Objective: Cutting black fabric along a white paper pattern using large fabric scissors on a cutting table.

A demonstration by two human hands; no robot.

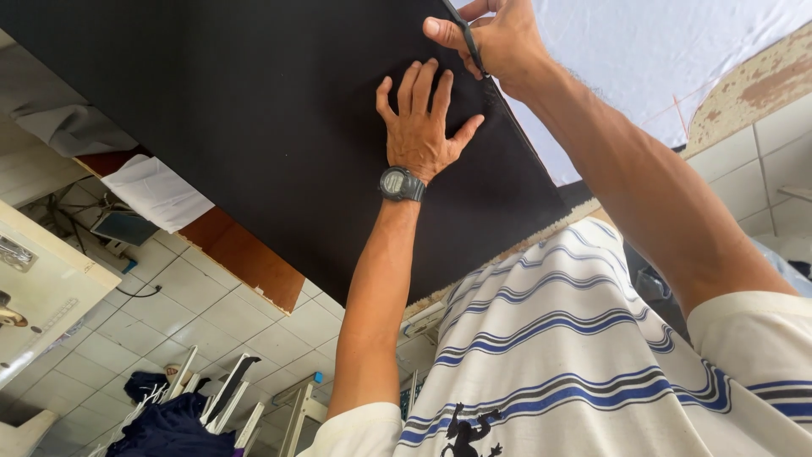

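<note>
Far left: tiled floor [254, 313] below, dark clothes [169, 427] on a rack. Black sheet [254, 110] spreads over most of the desk [245, 254], whose brown edge shows beneath. Left hand [420, 127] lies flat on the sheet near its right edge, fingers [412, 85] spread, palm down; grey watch [401, 184] on the wrist. Right hand [499, 38] just beyond, fingers closed through the handles of scissors [469, 42] at the sheet's edge; blades mostly hidden. Sheet looks thin, light, limp, likely to shift unless pinned; best held flat beside the cut line. White fabric [660, 59] lies right of the edge. Open room toward the sheet's left; tiled wall [787, 169] close at right
</note>
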